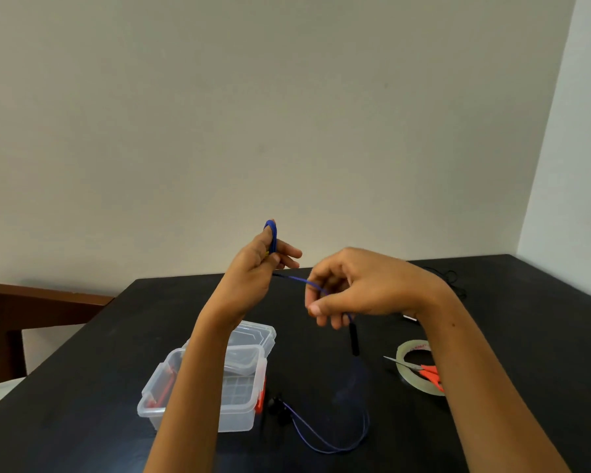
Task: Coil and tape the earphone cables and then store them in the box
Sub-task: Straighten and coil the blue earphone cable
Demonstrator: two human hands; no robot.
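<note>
Forearms, both bare, rise from the near edge of the worktop [509, 336], a matte black slab. Between them, close to that edge, lies the blue earphone cable [321, 442]: thin and round, two strands side by side in a slack U on the surface. The strands end at small black earbuds [277, 407], just beside the box [239, 418]. The other way, the cable climbs past a slim black inline remote [354, 339], which hangs in the air, up to the right hand [352, 288].

Right grip: thumb and curled fingers pinch the single strand. From there a short taut span runs to the left hand [256, 264], raised above the middle of the worktop. Left grip: closed on a tight blue coil [273, 237] wound round upright fingers, thumb pressed against it.

Box: clear rigid plastic, rectangular with rounded corners and orange latches, open, toward the left edge. Its clear lid [253, 336] rests against the far rim. Something orange-red lies inside along the left wall; cannot tell what.

Tape roll [420, 383]: translucent ring, flat on the worktop toward the right edge. Scissors [429, 372] with orange handles and steel blades lie across it. A thin black cable [451, 278] lies loose near the far right corner.
</note>
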